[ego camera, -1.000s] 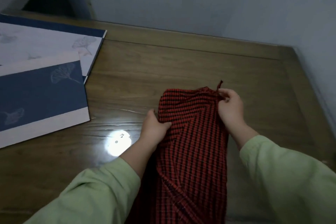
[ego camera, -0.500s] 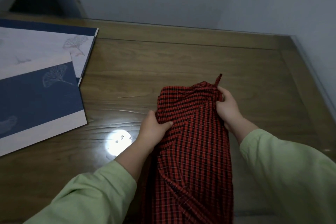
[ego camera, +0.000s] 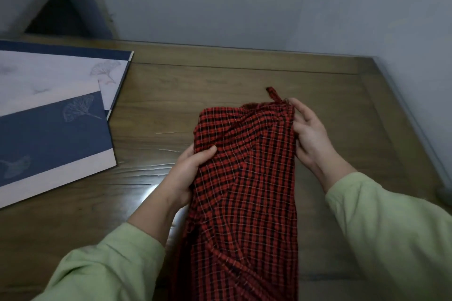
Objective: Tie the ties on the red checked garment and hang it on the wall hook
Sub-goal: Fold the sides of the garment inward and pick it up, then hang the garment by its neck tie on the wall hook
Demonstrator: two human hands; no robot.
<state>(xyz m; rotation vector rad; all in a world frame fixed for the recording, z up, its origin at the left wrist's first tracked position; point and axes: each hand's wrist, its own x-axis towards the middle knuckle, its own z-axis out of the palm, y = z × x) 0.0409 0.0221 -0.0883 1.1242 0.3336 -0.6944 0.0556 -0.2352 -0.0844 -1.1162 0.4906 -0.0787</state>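
The red checked garment point(ego camera: 247, 178) hangs bunched between my hands above the wooden table point(ego camera: 220, 80) and runs down out of the bottom of the view. My left hand point(ego camera: 188, 168) grips its upper left edge, thumb on top of the cloth. My right hand point(ego camera: 310, 134) holds the upper right edge, fingers curled round the gathered fabric. A short red tie end point(ego camera: 273, 93) sticks up beside my right fingertips. No wall hook is in view.
Two blue and white boards with leaf prints point(ego camera: 53, 115) lie on the table's left side. A grey wall point(ego camera: 244, 2) stands behind the table and turns a corner along its right edge. A small grey object point(ego camera: 444, 193) sits at the right edge.
Both hands have spread the garment's top edge wider and lifted it a little. The right hand's fingers have loosened and the tie end now leans left. The view tilted up slightly.
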